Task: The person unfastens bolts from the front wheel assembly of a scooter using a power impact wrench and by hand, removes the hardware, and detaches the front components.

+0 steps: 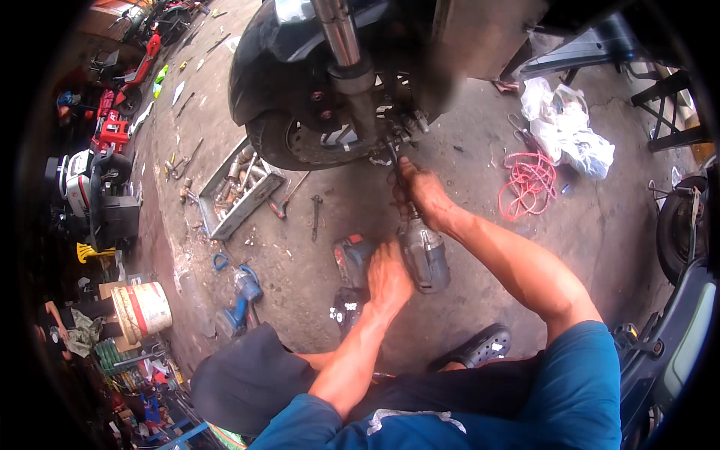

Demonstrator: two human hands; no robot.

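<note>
My left hand [390,276] is wrapped round the handle of a grey cordless impact wrench [426,261]. The wrench's red and black battery [352,259] sticks out to the left of that hand. Farther forward, my right hand [421,193] is closed around the long shaft at the tool's front. This shaft points at the hub area of a scooter's front wheel [300,146], beside the fork leg [341,45]. Whether its tip sits on a fastener there, I cannot tell. A dark fender [255,75] covers the wheel's upper part.
On the concrete left of the wheel lie a tray of sockets [217,202], a red-handled screwdriver [279,207] and a blue power tool [244,292]. Pink rope [529,184] and white plastic bags [570,131] lie to the right. A white bucket [142,311] stands far left.
</note>
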